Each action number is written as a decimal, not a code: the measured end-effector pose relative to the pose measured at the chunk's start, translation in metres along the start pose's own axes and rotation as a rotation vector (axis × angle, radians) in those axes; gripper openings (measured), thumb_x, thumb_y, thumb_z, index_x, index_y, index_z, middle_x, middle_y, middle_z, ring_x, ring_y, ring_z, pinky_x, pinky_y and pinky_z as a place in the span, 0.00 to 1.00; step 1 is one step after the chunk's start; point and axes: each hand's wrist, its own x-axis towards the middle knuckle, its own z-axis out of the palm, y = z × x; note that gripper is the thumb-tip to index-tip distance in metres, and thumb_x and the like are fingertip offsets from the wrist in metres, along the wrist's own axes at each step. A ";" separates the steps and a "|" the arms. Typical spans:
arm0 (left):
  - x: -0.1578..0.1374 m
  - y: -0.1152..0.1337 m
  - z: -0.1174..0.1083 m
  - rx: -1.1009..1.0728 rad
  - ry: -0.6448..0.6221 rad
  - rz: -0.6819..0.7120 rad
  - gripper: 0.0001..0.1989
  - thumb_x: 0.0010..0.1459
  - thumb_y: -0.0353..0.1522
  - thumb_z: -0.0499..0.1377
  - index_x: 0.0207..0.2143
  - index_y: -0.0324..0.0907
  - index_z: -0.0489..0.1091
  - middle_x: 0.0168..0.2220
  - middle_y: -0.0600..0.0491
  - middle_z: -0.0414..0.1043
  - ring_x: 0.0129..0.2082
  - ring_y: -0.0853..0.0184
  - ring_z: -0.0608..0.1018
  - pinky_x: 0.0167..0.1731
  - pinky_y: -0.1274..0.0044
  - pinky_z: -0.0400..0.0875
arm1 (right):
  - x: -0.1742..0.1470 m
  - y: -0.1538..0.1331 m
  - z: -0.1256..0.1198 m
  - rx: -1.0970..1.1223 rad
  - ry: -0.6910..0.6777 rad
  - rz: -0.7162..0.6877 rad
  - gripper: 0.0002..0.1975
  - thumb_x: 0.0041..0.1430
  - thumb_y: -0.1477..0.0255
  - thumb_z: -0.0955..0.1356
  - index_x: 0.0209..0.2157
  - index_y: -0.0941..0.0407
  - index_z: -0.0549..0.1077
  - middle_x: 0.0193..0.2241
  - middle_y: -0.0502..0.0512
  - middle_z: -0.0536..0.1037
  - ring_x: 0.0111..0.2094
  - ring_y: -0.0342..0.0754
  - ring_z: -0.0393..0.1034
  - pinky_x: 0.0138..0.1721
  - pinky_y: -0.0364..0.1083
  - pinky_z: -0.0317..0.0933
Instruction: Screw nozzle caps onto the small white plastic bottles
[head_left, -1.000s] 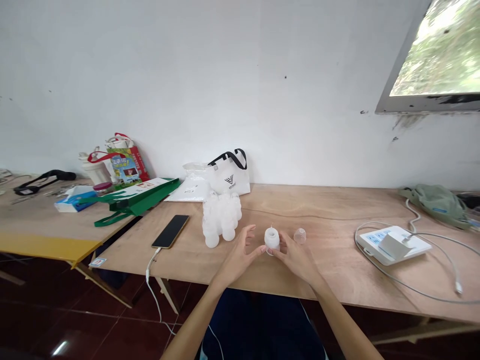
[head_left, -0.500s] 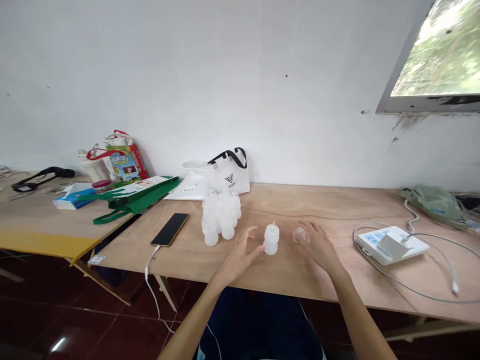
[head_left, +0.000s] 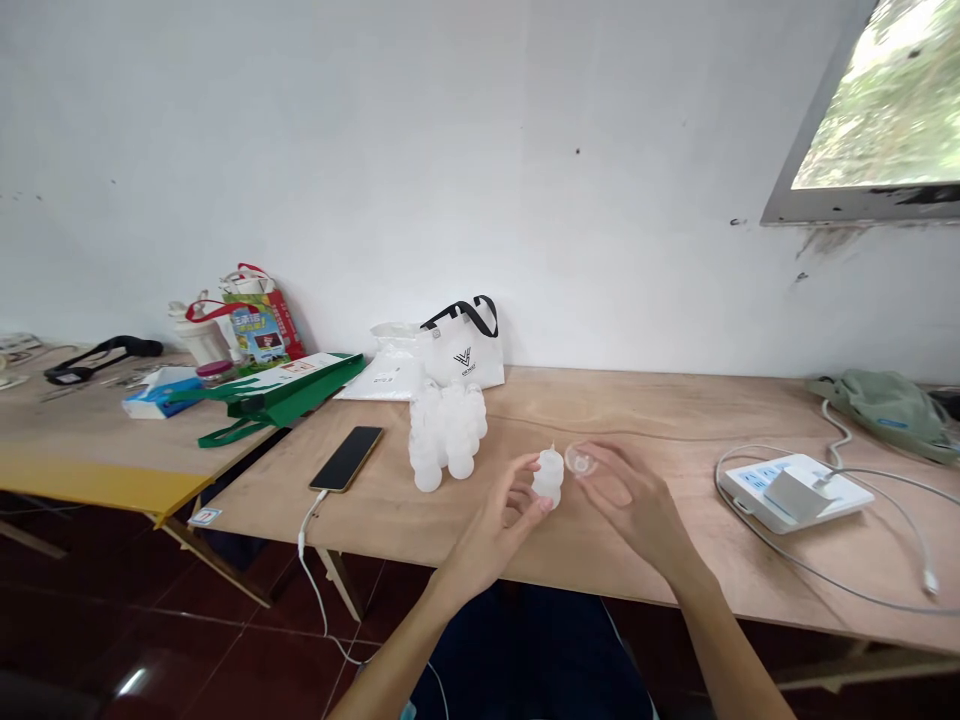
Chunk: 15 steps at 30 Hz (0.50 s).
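A small white translucent plastic bottle (head_left: 549, 474) with a pointed nozzle stands upright on the wooden table. The fingers and thumb of my left hand (head_left: 499, 520) are closed around its left side. Just right of the nozzle, my right hand (head_left: 630, 497) pinches a clear dome-shaped cap (head_left: 580, 460) between its fingertips, apart from the bottle. To the left of my left hand stands a tight cluster of similar white bottles (head_left: 446, 435).
A black phone (head_left: 347, 459) on a charging cable lies left of the cluster. Behind are a white bag (head_left: 469, 355) and a green bag (head_left: 281, 395). At the right sit a white power strip (head_left: 795, 492), cables and a grey-green cloth bag (head_left: 885, 405).
My left hand has moved right and closed on the bottle. My right hand has lifted the clear cap off the table and brought it left, beside the nozzle.
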 end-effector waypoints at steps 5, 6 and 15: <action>-0.004 0.001 0.007 -0.066 0.003 0.000 0.25 0.66 0.43 0.60 0.62 0.52 0.62 0.58 0.48 0.70 0.52 0.60 0.77 0.51 0.68 0.73 | -0.010 -0.040 0.017 0.066 -0.042 -0.143 0.21 0.69 0.73 0.64 0.61 0.43 0.65 0.55 0.56 0.75 0.56 0.55 0.72 0.52 0.54 0.72; -0.003 0.001 0.007 -0.058 0.018 -0.002 0.22 0.65 0.44 0.60 0.59 0.51 0.65 0.57 0.49 0.71 0.52 0.60 0.77 0.50 0.68 0.74 | -0.011 -0.043 0.020 0.096 -0.043 -0.162 0.21 0.69 0.73 0.64 0.61 0.43 0.64 0.56 0.55 0.74 0.57 0.54 0.71 0.52 0.53 0.72; 0.007 0.002 -0.034 -0.218 0.383 0.101 0.23 0.62 0.48 0.62 0.52 0.44 0.64 0.39 0.51 0.75 0.37 0.64 0.80 0.35 0.73 0.79 | -0.005 -0.008 0.027 0.253 0.055 0.263 0.26 0.65 0.57 0.68 0.60 0.48 0.60 0.55 0.61 0.73 0.50 0.55 0.74 0.50 0.58 0.71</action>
